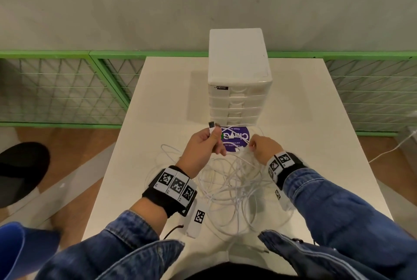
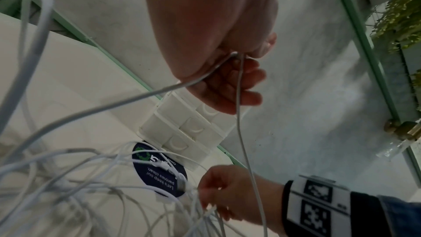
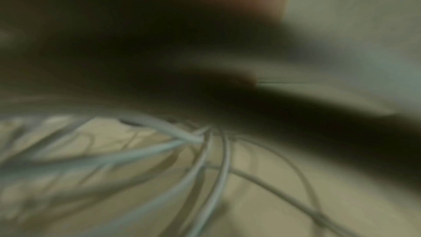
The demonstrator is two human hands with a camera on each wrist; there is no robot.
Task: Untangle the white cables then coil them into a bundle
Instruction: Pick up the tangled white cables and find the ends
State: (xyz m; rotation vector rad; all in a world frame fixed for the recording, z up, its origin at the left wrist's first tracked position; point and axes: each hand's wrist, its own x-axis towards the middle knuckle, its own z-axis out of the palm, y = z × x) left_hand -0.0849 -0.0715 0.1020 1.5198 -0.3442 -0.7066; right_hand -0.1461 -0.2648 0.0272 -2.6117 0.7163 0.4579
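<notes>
Head view: the white cables (image 1: 234, 187) are spread in a loose tangle on the surface (image 1: 316, 144), mostly between the two wrists, with loops spilling out toward 6 o'clock near the body. Two plug ends (image 1: 213, 125) are pinched together in the left hand (image 1: 203, 146), lifted clear of the pile, and two strands can be seen trailing down from that grip in the left wrist view. The right hand (image 1: 262, 149) is curled on a bunch of strands at the 2 o'clock edge of the tangle, just in front of the purple sticker (image 1: 237, 138); from the left wrist view it looks like several are gathered in those fingers (image 2: 218, 210) at once. The right wrist view is too blurred to add much, only cable loops against the surface.

As for handling, these look thin, light and floppy, so nothing is likely to be broken by lifting, but loops will probably snag on each other and tighten if tugged hard. Smooth jackets like this tend to slide through fingers, which helps when a strand is fed through. The stiff plug ends are judged the best place to take hold, since each cable can be followed from there. A white drawer box (image 1: 239, 76) stands at 12 o'clock, well behind the pile, out of the way.
</notes>
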